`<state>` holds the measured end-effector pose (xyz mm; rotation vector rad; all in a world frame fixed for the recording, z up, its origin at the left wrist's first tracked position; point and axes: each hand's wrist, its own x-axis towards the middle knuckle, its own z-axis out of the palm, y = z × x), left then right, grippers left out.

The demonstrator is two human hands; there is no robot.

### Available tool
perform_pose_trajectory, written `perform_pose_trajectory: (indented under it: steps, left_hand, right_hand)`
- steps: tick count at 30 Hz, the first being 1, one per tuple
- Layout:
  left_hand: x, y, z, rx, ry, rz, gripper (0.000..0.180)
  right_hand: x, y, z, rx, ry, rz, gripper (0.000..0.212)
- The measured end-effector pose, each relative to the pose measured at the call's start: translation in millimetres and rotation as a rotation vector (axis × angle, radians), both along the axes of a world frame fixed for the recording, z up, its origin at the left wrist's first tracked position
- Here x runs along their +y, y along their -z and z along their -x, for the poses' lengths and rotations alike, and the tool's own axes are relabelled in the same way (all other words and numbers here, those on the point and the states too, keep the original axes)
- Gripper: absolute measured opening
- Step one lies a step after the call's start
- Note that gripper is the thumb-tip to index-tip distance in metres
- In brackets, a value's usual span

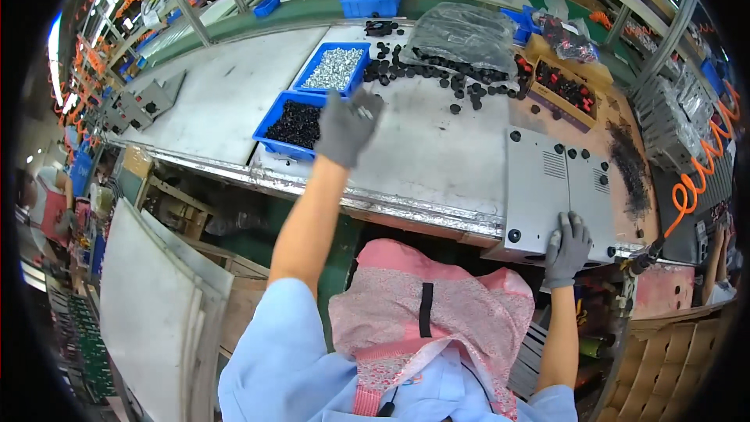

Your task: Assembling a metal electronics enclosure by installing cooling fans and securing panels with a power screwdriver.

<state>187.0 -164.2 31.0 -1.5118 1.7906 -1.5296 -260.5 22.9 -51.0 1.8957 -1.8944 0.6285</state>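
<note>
Here, the right hand [569,250] lies open, fingers slightly spread, at the near end of two vented grey metal casings [537,195], long axes near-to-far; farther left, the left hand [348,129] shows silvery bits [365,112], grip unclear, by a blue bin [286,148].

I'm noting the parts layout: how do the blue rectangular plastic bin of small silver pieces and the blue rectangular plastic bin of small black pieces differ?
Contents: the silver-piece bin holds bright, shiny bits; the black-piece bin holds dark ones.
Place: the silver-piece bin sits farther from the person and slightly right; the black-piece bin sits nearer the front edge.
Shared: both are blue, open-topped and on the pale workbench.
</note>
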Motion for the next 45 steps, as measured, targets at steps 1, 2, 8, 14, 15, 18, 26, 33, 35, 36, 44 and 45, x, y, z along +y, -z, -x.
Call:
perform_pose_trajectory:
  steps: [1,2,8,14,15,18,26,33,35,36,44,45]
  left_hand:
    - [-12,-13,-16,0.218,0.047,-0.050,0.032]
    - [-19,-26,-27,0.289,0.010,-0.088,0.033]
    - [-3,-21,-19,0.287,-0.030,-0.179,0.039]
    - [135,100,106,-1.875,-0.100,1.711,0.057]
    - [162,103,134,-1.861,0.099,1.880,0.050]
    - [196,164,176,-1.823,0.272,1.814,0.040]
    - [166,209,231,-2.280,-0.734,3.122,0.035]
    - [192,191,232,-2.190,0.157,1.554,0.044]
    - [198,146,226,-2.229,0.200,1.524,0.052]
    - [198,130,221,-2.213,0.122,1.475,0.052]
    - [141,-10,196,-2.703,-0.550,1.066,0.054]
    - [131,-22,187,-2.732,-0.623,1.018,0.051]
  right_hand:
    - [-1,-2,-1,-0.017,-0.019,0.000,0.042]
    - [-2,-1,-3,-0.022,-0.022,0.007,0.042]
    - [1,6,-2,-0.037,0.011,0.033,0.040]
    - [8,9,1,-0.117,0.058,-0.008,0.040]
    - [8,8,1,-0.146,0.072,-0.045,0.039]
    - [9,-1,-3,-0.243,0.007,0.111,0.030]
    - [55,47,35,-1.607,0.704,0.510,0.042]
    - [51,29,53,-2.139,0.112,0.330,0.030]
    - [45,1,44,-2.046,0.076,0.289,0.026]
    - [38,-12,38,-2.016,0.024,0.254,0.026]
    - [-33,-90,2,-1.329,-0.020,0.036,0.029]
    - [-42,-86,4,-1.147,-0.009,-0.004,0.028]
